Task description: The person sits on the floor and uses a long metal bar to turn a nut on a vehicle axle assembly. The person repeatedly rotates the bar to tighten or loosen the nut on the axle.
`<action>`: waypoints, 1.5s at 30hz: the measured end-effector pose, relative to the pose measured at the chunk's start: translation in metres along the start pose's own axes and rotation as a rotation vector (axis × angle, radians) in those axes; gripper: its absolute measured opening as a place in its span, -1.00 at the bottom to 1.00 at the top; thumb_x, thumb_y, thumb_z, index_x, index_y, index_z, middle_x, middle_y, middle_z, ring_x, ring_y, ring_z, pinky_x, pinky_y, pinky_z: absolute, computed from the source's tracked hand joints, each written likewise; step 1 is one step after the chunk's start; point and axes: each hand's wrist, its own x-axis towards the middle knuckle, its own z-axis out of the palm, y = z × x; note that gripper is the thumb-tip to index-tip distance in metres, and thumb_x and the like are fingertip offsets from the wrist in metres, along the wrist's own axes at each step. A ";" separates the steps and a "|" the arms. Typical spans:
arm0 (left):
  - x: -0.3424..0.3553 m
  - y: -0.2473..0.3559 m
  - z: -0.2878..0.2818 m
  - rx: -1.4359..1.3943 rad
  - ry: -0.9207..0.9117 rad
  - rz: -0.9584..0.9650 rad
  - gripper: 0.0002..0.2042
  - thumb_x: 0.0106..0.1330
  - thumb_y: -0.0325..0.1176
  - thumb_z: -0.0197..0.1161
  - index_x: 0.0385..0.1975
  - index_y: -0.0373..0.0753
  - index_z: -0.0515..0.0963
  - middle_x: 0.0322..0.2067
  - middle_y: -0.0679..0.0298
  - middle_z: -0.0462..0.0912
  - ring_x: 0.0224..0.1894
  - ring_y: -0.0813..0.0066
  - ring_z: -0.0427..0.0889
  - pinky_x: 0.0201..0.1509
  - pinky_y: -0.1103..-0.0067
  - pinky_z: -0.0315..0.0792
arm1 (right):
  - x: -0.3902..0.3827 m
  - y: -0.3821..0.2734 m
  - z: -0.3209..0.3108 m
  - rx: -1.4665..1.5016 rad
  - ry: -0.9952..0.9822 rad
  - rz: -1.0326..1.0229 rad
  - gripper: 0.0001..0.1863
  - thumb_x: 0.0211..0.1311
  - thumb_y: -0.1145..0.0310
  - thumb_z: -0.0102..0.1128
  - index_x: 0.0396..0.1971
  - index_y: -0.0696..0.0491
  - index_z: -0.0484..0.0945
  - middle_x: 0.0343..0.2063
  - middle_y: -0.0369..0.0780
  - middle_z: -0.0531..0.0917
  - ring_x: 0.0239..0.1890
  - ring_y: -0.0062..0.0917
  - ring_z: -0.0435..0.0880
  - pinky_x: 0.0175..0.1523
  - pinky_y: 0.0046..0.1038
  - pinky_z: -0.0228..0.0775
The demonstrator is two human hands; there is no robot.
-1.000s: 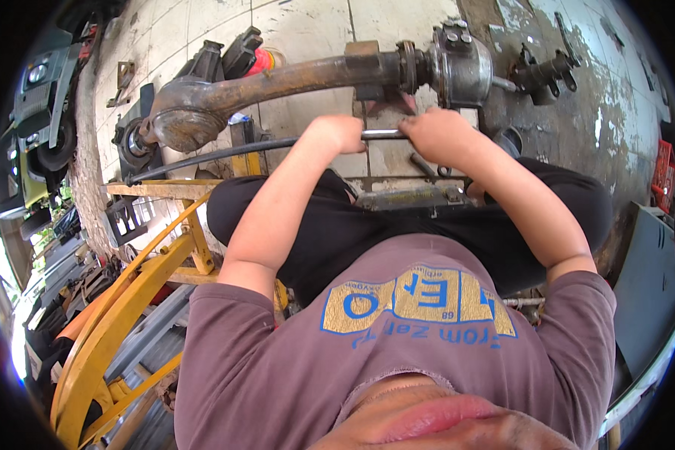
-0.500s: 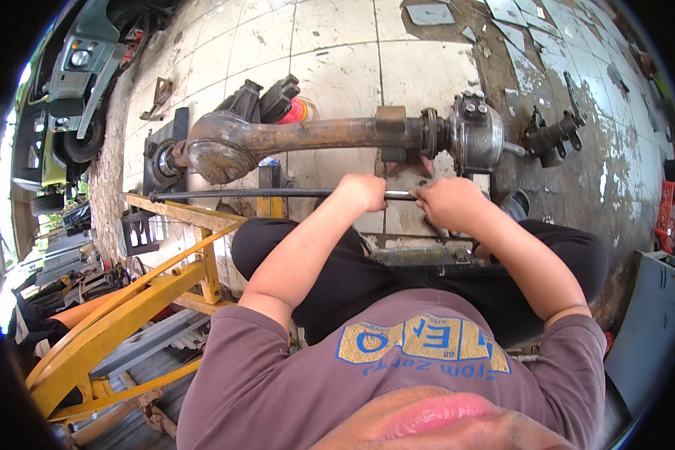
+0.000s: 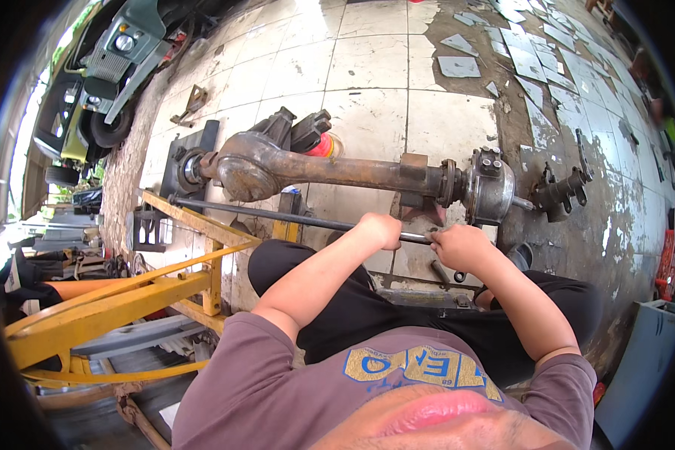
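A long dark metal rod (image 3: 277, 215) with a bright bare end lies across in front of my folded legs. My left hand (image 3: 381, 231) is wrapped round it just before the bright part. At that bright right-hand end, the fingers of my right hand (image 3: 462, 247) are closed, pinching the tip. Whether a small part sits between these fingertips is hidden. Just beyond the rod rests a rusty axle housing (image 3: 337, 169), with a round steel knuckle (image 3: 492, 187) at its right end.
A yellow metal frame (image 3: 127, 300) stands close on my left. A dark bracket-like part (image 3: 561, 193) lies right of the knuckle. Broken tiles (image 3: 457, 66) are scattered at the far right, and a vehicle (image 3: 101, 79) is parked at the far left. A blue-grey panel (image 3: 637, 367) stands on my right.
The whole view has shifted and turned slightly, so the axle and rod appear lower and slope down to the right. Both hands keep their hold near the rod's bright end.
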 end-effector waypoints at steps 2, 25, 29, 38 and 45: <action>0.000 -0.001 -0.005 -0.007 -0.022 0.002 -0.56 0.36 -0.05 0.35 0.12 -0.16 0.77 0.10 0.13 0.83 0.16 0.16 0.81 0.22 0.23 0.69 | -0.003 -0.001 -0.005 -0.011 -0.033 0.019 -0.60 0.59 0.06 0.07 -0.02 -0.01 0.81 -0.22 -0.03 0.85 -0.10 -0.07 0.86 0.03 -0.02 0.70; 0.005 -0.002 0.004 -0.003 -0.004 0.010 -0.53 0.37 0.04 0.38 0.13 -0.14 0.73 0.06 0.08 0.82 0.14 0.09 0.80 0.24 0.19 0.66 | -0.006 -0.001 -0.012 -0.051 -0.059 0.055 -0.57 0.57 0.04 0.07 -0.08 -0.01 0.85 -0.16 -0.10 0.87 -0.08 -0.12 0.87 0.03 -0.08 0.72; -0.001 0.002 -0.002 0.002 -0.006 0.003 -0.56 0.37 -0.04 0.38 0.13 -0.15 0.76 0.10 0.12 0.83 0.16 0.14 0.80 0.26 0.23 0.67 | 0.004 -0.001 -0.005 -0.098 -0.116 0.088 -0.58 0.56 0.04 0.06 -0.07 -0.03 0.84 -0.19 -0.09 0.86 -0.09 -0.11 0.87 0.03 -0.06 0.72; 0.001 0.002 0.000 -0.010 -0.018 -0.009 -0.55 0.36 -0.05 0.37 0.14 -0.17 0.75 0.11 0.10 0.82 0.16 0.13 0.80 0.26 0.23 0.67 | -0.005 -0.012 -0.016 -0.186 -0.111 0.065 -0.63 0.50 0.15 0.10 -0.14 -0.01 0.86 -0.16 -0.13 0.88 -0.10 -0.18 0.90 -0.04 -0.14 0.74; -0.002 0.001 -0.001 0.003 -0.001 0.005 -0.54 0.36 -0.04 0.37 0.14 -0.17 0.75 0.11 0.09 0.82 0.16 0.12 0.80 0.26 0.22 0.66 | -0.005 -0.008 -0.012 -0.162 -0.063 0.055 -0.60 0.51 0.11 0.08 -0.20 0.01 0.86 -0.21 -0.10 0.87 -0.12 -0.17 0.89 -0.05 -0.11 0.73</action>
